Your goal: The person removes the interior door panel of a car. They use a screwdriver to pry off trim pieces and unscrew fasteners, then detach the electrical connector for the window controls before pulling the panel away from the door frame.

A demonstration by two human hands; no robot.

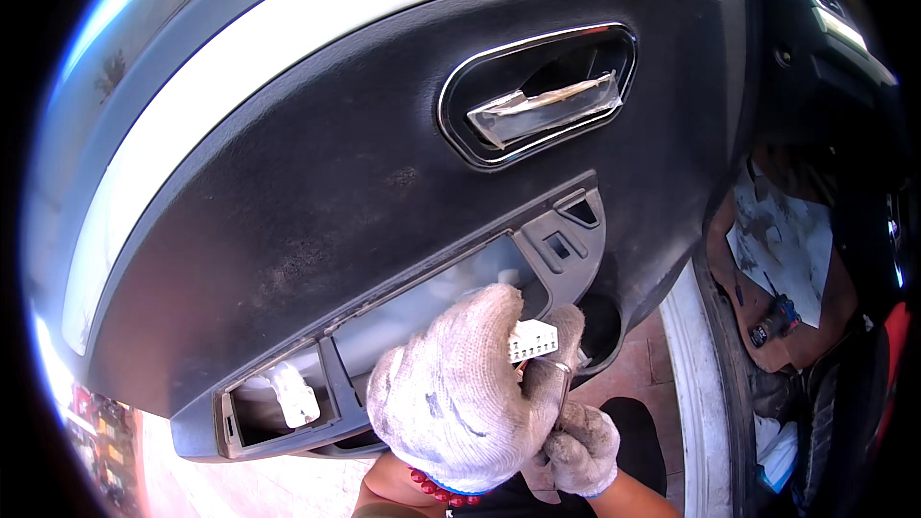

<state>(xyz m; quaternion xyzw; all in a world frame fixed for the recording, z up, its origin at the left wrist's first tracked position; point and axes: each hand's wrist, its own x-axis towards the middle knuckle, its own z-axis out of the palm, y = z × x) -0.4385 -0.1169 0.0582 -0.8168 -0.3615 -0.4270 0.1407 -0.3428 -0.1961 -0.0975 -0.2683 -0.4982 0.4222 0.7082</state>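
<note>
My left hand [446, 388], in a soiled white knit glove with red beads at the wrist, is closed on a white multi-pin wire connector [533, 341]. The connector's slotted face points up between the gloved fingers. Just below and to the right, my right hand [583, 446], also gloved, has its fingers curled in close against the left. A thin shiny edge shows between the two hands; what the right hand grips is hidden. Both hands are in front of the opening in the armrest panel [576, 247] of a dark car door [317, 163].
Above the hands is a chrome-rimmed inner door handle [547, 105] with torn clear film. A crumpled white piece [295, 393] lies in the armrest's left recess. To the right are the pale door sill [693, 374] and a footwell with a stained paper sheet [782, 235].
</note>
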